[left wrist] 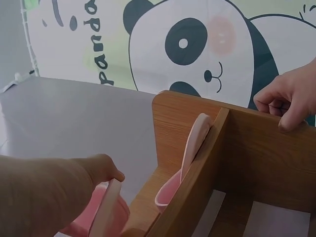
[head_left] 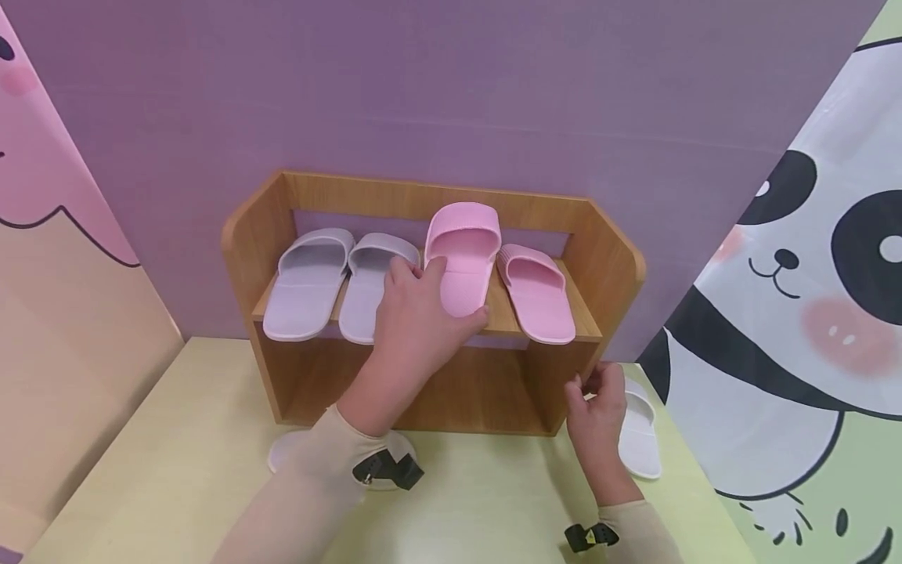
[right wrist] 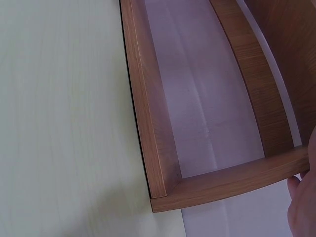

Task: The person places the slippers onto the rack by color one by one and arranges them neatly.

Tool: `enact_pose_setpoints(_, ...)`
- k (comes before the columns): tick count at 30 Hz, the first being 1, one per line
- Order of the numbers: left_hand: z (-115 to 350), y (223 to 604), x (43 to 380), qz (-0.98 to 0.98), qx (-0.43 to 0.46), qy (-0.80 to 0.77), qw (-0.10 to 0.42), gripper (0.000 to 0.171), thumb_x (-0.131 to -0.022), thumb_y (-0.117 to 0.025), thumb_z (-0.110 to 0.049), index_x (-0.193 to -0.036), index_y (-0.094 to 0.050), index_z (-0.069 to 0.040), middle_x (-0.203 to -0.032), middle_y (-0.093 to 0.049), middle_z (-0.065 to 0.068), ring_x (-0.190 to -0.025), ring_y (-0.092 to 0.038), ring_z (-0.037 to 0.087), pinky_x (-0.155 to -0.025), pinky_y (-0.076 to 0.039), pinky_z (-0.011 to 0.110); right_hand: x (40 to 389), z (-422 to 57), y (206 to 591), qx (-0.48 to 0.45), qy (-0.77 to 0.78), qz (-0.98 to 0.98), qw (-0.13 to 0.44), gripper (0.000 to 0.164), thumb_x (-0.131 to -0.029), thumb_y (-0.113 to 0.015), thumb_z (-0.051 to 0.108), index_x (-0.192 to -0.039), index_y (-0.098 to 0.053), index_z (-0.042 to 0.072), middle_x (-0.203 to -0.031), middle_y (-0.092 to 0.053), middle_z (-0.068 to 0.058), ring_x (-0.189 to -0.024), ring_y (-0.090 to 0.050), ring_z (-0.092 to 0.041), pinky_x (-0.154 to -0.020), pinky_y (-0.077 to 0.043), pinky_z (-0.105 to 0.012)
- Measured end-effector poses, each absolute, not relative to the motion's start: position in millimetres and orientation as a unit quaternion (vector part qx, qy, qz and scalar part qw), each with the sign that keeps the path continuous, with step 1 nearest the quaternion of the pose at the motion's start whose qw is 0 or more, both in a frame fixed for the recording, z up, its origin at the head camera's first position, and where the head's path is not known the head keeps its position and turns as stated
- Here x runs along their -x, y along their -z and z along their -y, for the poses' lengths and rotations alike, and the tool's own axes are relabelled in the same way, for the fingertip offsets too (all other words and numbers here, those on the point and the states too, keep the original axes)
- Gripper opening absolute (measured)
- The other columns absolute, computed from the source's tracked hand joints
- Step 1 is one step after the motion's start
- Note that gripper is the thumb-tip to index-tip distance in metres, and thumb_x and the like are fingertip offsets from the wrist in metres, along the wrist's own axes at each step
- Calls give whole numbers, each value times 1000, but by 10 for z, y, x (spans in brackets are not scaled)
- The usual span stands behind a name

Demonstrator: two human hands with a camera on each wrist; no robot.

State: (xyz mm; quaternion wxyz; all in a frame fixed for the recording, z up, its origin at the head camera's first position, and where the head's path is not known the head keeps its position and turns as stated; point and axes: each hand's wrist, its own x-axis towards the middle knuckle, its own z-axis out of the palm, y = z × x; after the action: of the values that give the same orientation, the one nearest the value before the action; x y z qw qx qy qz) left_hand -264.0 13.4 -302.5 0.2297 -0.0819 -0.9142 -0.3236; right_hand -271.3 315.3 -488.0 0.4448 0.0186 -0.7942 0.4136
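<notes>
My left hand (head_left: 420, 321) holds a pink slipper (head_left: 461, 251) between thumb and fingers, over the upper shelf of a wooden shoe rack (head_left: 437, 196). In the left wrist view, the thumb lies on the sole edge of that pink slipper (left wrist: 106, 210). A second pink slipper (head_left: 541, 301) lies on the shelf to its right. Two pale lavender slippers, one at the far left (head_left: 303, 294) and one partly behind my hand (head_left: 362, 294), rest on the same shelf. My right hand (head_left: 599, 423) grips the front edge of the rack's right side panel (left wrist: 247, 148) with thumb and curled fingers.
A white slipper (head_left: 640, 439) lies on the pale tabletop (head_left: 486, 501) right of the rack. Other light footwear (head_left: 284, 448) is partly hidden under my left forearm. Behind the rack stands a purple wall (head_left: 437, 86); a panda-print panel (head_left: 796, 313) is at the right.
</notes>
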Motion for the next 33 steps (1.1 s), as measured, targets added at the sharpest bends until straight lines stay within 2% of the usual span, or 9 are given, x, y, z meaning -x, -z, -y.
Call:
enact_pose_setpoints(6, -211, 3032, 2664, 922, 78, 311, 215, 90, -80, -88, -62, -151, -63, -13, -129, -47, 20, -116, -53, 36, -83, -62, 49, 2702, -3149, 4865, -24, -414, 792, 448, 18, -96, -64, -8, -112, -57, -6, -104, -60, -17, -82, -56, -11, -74, -48, -19)
enact_pose_setpoints(14, -258, 3058, 2649, 930, 80, 286, 217, 83, -81, -89, -62, -140, -66, -10, -126, -48, 21, -113, -55, 36, -81, -63, 49, 2720, -3155, 4878, -38, -419, 782, 460, 17, -95, -63, -10, -110, -57, -7, -101, -60, -16, -80, -56, -8, -73, -47, -18)
enact_pose_setpoints(28, -304, 3067, 2647, 944, 70, 261, 190, 89, -82, -87, -69, -141, -66, -6, -127, -52, 23, -114, -58, 37, -84, -64, 48, 2709, -3150, 4893, -37, -419, 782, 460, 17, -94, -63, -10, -109, -56, -7, -100, -59, -17, -80, -56, -12, -72, -49, -27)
enact_pose_setpoints(33, -339, 3043, 2686, 946, 64, 256, 188, 86, -82, -83, -68, -141, -67, -6, -126, -52, 23, -113, -58, 36, -83, -64, 47, 2705, -3143, 4883, -31, -416, 785, 458, 17, -95, -63, -10, -110, -56, -7, -102, -59, -17, -81, -56, -12, -73, -50, -25)
